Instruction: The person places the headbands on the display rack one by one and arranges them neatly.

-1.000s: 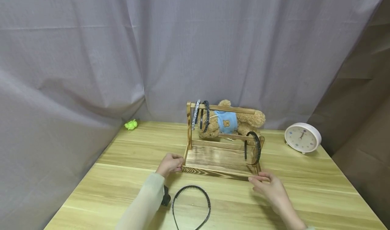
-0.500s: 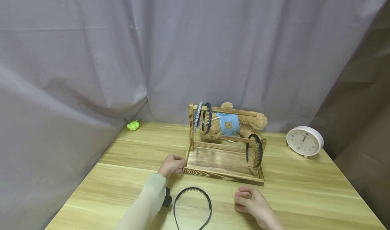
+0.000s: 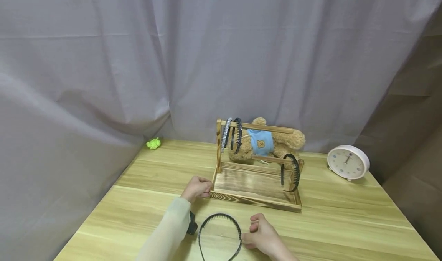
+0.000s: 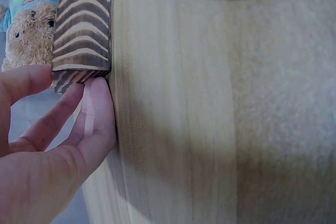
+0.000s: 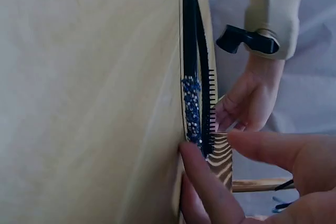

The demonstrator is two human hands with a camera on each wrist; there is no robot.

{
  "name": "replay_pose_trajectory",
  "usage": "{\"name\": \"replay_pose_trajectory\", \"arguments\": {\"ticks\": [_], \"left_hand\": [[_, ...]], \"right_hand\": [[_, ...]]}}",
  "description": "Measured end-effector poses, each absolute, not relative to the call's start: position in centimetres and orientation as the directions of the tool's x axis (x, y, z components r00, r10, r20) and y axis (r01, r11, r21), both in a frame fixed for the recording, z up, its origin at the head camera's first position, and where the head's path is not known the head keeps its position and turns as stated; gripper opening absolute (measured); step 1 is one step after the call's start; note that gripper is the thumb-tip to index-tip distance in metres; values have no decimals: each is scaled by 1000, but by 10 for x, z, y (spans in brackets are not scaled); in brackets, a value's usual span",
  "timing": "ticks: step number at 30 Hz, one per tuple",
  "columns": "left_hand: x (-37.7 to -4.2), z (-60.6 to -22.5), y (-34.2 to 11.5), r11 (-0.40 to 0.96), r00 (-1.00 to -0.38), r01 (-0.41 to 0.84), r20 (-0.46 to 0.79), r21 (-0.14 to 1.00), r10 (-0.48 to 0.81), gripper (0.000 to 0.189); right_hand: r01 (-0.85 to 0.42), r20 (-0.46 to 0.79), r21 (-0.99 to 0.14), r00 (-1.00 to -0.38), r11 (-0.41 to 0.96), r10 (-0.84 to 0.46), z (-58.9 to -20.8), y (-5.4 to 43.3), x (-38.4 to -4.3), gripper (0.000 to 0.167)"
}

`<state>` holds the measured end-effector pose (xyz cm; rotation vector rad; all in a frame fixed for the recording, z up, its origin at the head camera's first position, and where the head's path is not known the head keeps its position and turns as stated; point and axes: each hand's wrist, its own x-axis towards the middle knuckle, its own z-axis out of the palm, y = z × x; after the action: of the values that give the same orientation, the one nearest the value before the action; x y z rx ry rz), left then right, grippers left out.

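Note:
A black toothed headband (image 3: 221, 215) with blue glitter (image 5: 192, 103) lies on the table in front of the wooden headband rack (image 3: 256, 201). My left hand (image 3: 197, 188) holds the rack's front left corner, its fingertips against the dark-grained wood (image 4: 83, 19) in the left wrist view. At the headband's right side is my right hand (image 3: 265, 236), thumb and fingers parted around the band. On the rack's upper bar hang a silver glitter headband (image 3: 226, 134) and dark headbands (image 3: 238, 135) at the left end. A black toothed headband (image 3: 295, 172) hangs at the lower bar's right end.
A teddy bear (image 3: 261, 142) in a blue shirt lies behind the rack. To the right stands a white clock (image 3: 348, 162), and a small bright green object (image 3: 153, 143) sits at the back left. Grey curtain (image 3: 221, 53) hangs behind the table.
My right hand has let go of the rack's front right corner and moved left and nearer to the headband on the table. My left hand stays at the rack's corner.

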<state>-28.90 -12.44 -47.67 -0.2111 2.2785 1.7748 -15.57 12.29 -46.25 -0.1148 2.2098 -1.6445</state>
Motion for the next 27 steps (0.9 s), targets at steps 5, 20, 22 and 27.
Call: {"name": "replay_pose_trajectory", "arguments": {"ticks": [5, 20, 22, 27], "left_hand": [[-288, -477, -124, 246, -959, -267, -283, 932, 32, 40], [-289, -473, -126, 239, -960, -253, -273, 937, 53, 39], [-288, -473, -127, 235, -962, -242, -265, 941, 71, 39], [-288, -475, -126, 230, -961, -247, -269, 941, 69, 40]], "right_hand": [[57, -230, -870, -926, 489, -300, -459, 111, -158, 63], [-6, -215, -842, -914, 539, -345, -455, 108, -166, 53], [35, -230, -865, -915, 501, -333, -456, 110, -166, 50], [135, -273, -904, -913, 405, -305, -461, 113, -166, 37]]}}
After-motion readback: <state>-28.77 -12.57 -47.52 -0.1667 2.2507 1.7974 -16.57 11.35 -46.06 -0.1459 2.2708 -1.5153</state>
